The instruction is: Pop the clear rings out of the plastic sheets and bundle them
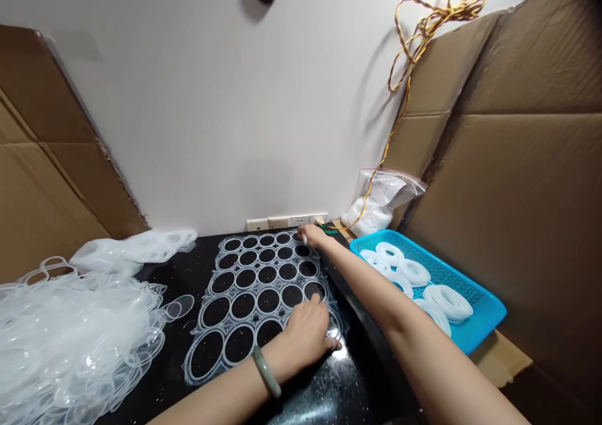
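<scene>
A translucent, rubbery-looking sheet of joined rings (pixel 245 279) lies flat on the black worktop (pixel 188 331), its round holes in rows. My left hand (pixel 305 325), with a green bangle (pixel 266 372) at the wrist, rests palm down on the near right part of the sheet. Its thumb points out to the right, apart from the fingers. At the far right corner of the sheet, my right hand (pixel 314 237) has its fingers closed on the edge. The fingertips there are small and partly hidden.
Loose translucent rings and scraps (pixel 79 343) are heaped at left. A blue basket (pixel 489 309) at right holds several stacks of white rings (pixel 446 303). Behind are a plastic bag (pixel 383 199), power sockets (pixel 278 223) and a yellow-brown cord (pixel 392 133). Cardboard (pixel 517 180) stands on both sides.
</scene>
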Motion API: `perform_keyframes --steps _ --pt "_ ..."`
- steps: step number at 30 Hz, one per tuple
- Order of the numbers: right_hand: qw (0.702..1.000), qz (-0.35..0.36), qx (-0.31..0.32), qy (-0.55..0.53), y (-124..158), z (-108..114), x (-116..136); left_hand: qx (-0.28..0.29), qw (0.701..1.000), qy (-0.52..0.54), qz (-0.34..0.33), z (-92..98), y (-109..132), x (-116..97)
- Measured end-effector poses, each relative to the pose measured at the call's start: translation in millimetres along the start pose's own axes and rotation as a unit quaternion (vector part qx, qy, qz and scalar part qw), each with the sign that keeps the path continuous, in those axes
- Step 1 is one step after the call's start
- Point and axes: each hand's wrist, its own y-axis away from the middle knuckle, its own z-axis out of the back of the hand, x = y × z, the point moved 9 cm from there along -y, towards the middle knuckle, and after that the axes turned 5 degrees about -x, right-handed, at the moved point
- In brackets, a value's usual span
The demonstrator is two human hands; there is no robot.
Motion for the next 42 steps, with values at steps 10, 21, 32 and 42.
perform_keyframes --steps 10,21,32,42 --pt "0.986 0.043 0.109 0.118 2 -6 1 -0.001 0.987 0.157 0.016 -8.1 6 6" --pt "0.974 0.055 0.148 0.160 25 -2 -12 -0.021 0.992 0.087 0.085 -11.4 13 14" --pt "0.995 0.038 0.049 0.084 44 25 12 -0.271 0.943 0.188 0.027 160.0 71 60" --pt "0.911 0.094 -0.165 -0.367 55 224 59 -0.489 0.840 0.229 0.050 367.2 156 125"
